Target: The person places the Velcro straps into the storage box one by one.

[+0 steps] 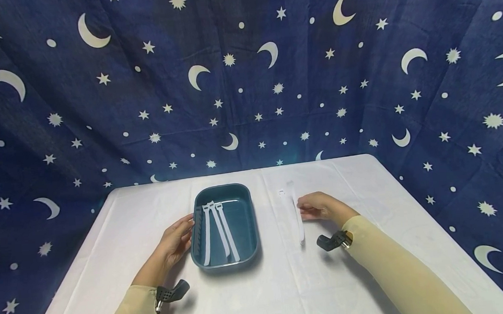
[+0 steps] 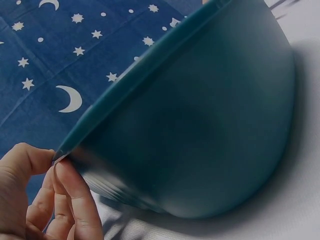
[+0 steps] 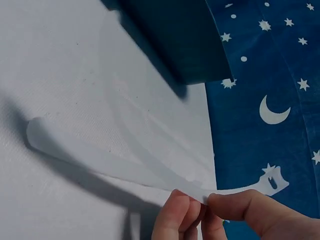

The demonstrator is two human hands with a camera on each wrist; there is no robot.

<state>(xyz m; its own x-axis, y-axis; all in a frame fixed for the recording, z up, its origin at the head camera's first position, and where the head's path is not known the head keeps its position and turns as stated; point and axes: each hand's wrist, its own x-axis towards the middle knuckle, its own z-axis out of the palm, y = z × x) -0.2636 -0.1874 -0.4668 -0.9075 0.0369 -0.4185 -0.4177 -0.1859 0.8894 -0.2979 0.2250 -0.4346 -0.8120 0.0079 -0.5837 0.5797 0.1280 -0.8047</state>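
My left hand (image 1: 177, 238) pinches the left rim of a dark teal tray (image 1: 250, 259), thumb on one side and fingers on the other; the left wrist view shows the tray's outer wall close up. Three white slotted cable-tie straps lie side by side inside, such as the rightmost strap (image 1: 227, 230), with their slotted heads toward the far end. To the right of the tray, my right hand (image 1: 317, 206) pinches another white cable-tie strap (image 3: 100, 155) between thumb and fingers. Its slotted head sticks out past the thumb in the right wrist view, and its rounded tail extends the other way.
A white cloth (image 1: 268, 295) covers the table beneath the tray. Behind it hangs a dark blue curtain (image 1: 246, 71) with moons and stars. Black wrist mounts (image 1: 334, 241) stick out from both beige sleeves.
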